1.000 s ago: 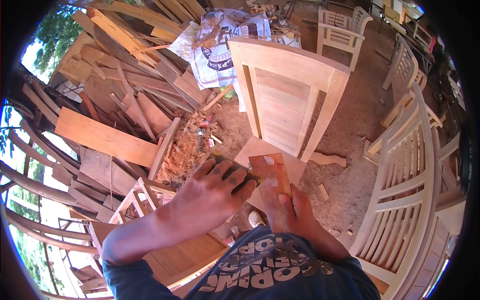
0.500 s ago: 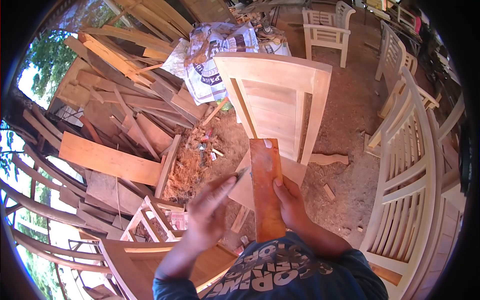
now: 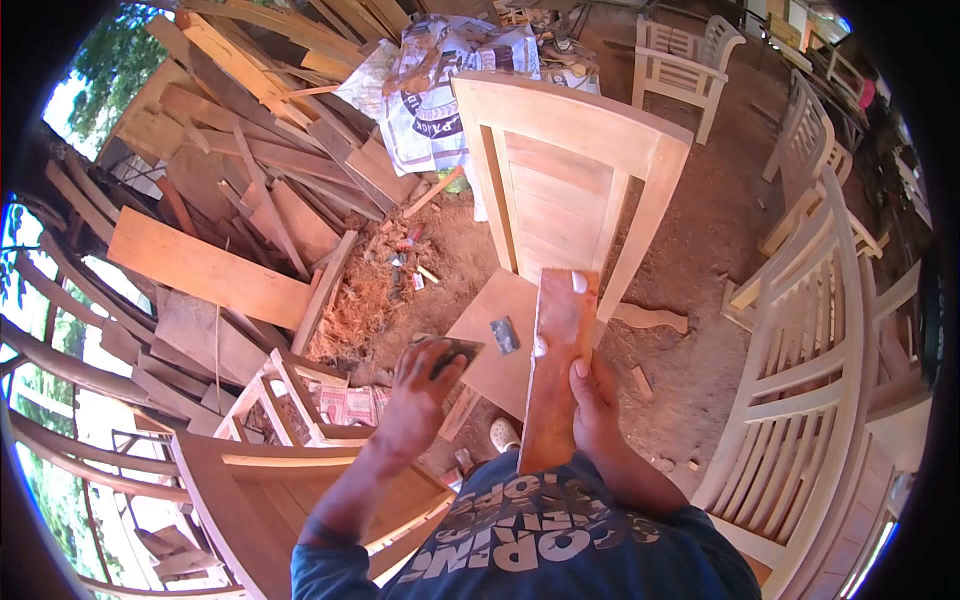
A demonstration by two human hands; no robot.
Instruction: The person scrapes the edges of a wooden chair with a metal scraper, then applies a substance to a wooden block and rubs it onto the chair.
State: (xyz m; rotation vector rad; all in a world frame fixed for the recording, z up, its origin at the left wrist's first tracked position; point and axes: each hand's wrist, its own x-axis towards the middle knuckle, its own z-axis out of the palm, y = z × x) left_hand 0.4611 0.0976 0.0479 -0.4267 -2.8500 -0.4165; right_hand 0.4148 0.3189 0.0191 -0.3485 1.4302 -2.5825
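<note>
L hand (image 3: pixel 418 392): fingers pinch dark grey sandpaper sheet (image 3: pixel 447 352) | R hand (image 3: pixel 597 402): fingers clenched on long reddish-brown wood plank (image 3: pixel 558 350), beside L fingers

Sandpaper (image 3: pixel 447 353) L of plank (image 3: pixel 558 350).

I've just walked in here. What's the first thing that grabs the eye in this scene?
The reddish board at centre stands out most, gripped by the right hand and leaning back toward the person's chest. Just left of it, the left hand pinches a dark sheet. Behind them a pale panelled frame stands on the dirt floor, with a heap of scrap planks at the left and a pale slatted bench at the right.
</note>
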